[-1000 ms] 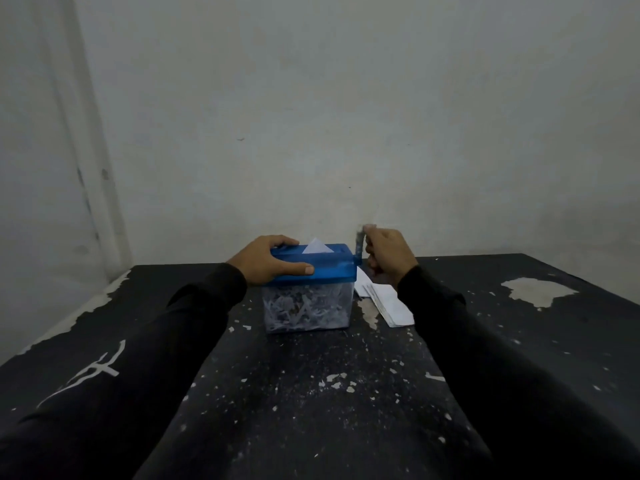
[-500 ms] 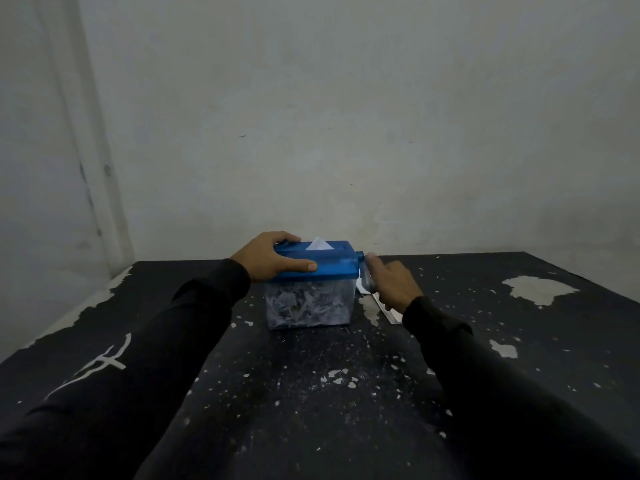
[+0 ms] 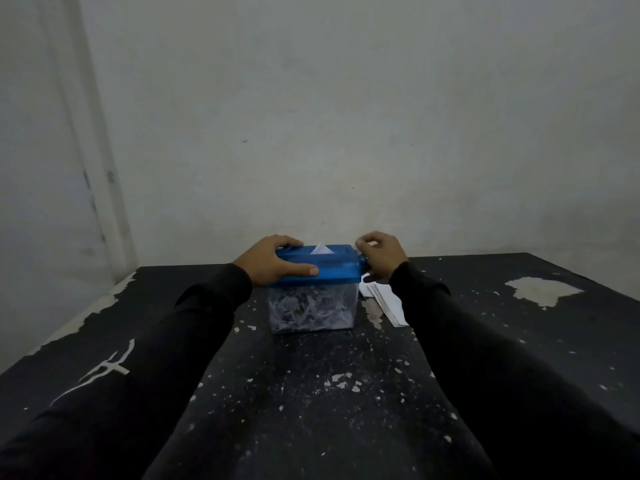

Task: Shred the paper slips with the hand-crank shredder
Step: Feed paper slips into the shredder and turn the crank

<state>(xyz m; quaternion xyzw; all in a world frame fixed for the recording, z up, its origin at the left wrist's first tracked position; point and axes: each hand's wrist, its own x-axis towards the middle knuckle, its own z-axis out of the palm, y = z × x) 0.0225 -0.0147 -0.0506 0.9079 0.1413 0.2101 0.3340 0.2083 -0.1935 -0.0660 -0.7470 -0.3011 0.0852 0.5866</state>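
Blue-lidded shredder [image 3: 318, 271]: left hand [image 3: 273, 261] grips lid, right hand [image 3: 381, 254] grips crank.

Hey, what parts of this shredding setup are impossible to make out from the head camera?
- Crank handle: hidden inside the right hand.
- White paper slip: lower part is inside the blue-lidded clear plastic shredder.
- Stack of white paper slips: partly behind the right sleeve; count unclear.
- Any print on slips: too small, dim.

Bare, dim indoor room: plain off-white plastered walls [image 3: 346, 116] meet a worn black-painted table [image 3: 311, 393] with chipped, flaking paint.
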